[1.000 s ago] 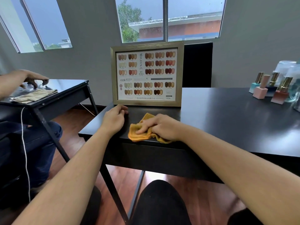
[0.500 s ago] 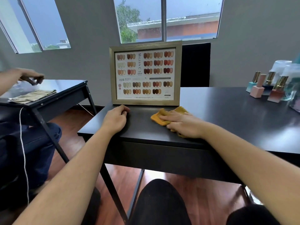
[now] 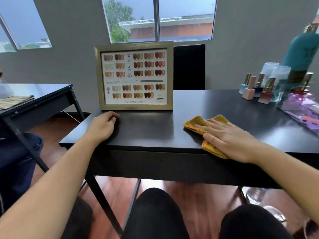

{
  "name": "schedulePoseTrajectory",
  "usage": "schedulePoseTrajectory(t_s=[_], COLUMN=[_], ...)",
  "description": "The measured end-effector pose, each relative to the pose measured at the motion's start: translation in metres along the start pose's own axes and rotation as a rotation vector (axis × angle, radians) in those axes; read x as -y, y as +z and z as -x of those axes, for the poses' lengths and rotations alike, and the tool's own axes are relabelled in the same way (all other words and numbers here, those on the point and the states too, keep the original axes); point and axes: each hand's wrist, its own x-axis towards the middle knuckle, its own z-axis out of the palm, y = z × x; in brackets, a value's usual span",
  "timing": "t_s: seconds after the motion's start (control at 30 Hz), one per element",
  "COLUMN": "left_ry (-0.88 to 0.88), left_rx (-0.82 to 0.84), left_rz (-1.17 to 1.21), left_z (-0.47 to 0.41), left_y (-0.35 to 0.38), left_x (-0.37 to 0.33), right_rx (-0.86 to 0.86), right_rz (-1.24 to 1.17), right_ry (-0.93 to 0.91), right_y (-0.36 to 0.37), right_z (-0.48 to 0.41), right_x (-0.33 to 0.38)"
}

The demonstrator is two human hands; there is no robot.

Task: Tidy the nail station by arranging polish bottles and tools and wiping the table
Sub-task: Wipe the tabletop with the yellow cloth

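My right hand (image 3: 229,138) lies flat with straight fingers on an orange cloth (image 3: 200,123), pressing it onto the black table (image 3: 148,133) near the front edge. My left hand (image 3: 103,125) rests on the table's left corner with its fingers curled under, holding nothing, just in front of a framed nail colour chart (image 3: 135,75). Several polish bottles (image 3: 249,88) stand in a group at the back right, beside clear cups (image 3: 274,73).
A clear bag of purple tools (image 3: 302,109) lies at the table's right edge. A tall teal bottle (image 3: 303,49) stands behind the cups. A second black table (image 3: 43,97) with a folded beige cloth (image 3: 15,100) is at the left, a person's leg beneath it.
My right hand has slid the orange cloth to the right along the table's front, from beside my left hand to the middle. My left hand stayed put. The other person's hand left view.
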Motion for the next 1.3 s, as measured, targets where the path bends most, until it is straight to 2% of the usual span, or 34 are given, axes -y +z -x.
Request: schedulePoseTrajectory(t_s=[0.13, 0.27, 0.43, 0.63, 0.8, 0.9, 1.0, 1.13, 1.3], left_ry=[0.007, 0.034, 0.038, 0.034, 0.000, -0.010, -0.001, -0.003, 0.001], left_rx=[0.013, 0.027, 0.031, 0.031, 0.043, 0.044, 0.038, 0.036, 0.030], left_rz=[-0.046, -0.084, -0.073, -0.029, 0.023, 0.028, -0.012, -0.024, -0.035], left_z=[0.000, 0.002, 0.003, 0.005, 0.003, 0.003, 0.003, 0.005, 0.006], left_y=[0.000, 0.001, 0.000, -0.002, -0.003, -0.003, -0.002, -0.001, -0.001], left_x=[-0.001, -0.006, -0.009, -0.008, -0.005, -0.005, -0.007, -0.011, -0.012], right_rx=[-0.023, -0.096, -0.165, -0.232, -0.228, -0.128, -0.030, -0.017, -0.025], right_rz=[0.018, 0.053, 0.035, 0.076, 0.108, 0.048, -0.006, -0.001, -0.002], right_ry=[0.190, 0.309, 0.154, 0.031, 0.145, 0.283, 0.408, 0.425, 0.246], right_y=[0.000, 0.013, 0.028, 0.025, 0.012, -0.001, -0.009, -0.009, 0.003], right_z=[-0.001, -0.023, -0.048, -0.024, 0.017, 0.031, 0.023, -0.012, -0.062], right_x=[-0.006, 0.045, 0.112, 0.076, 0.001, -0.044, -0.060, -0.034, 0.042])
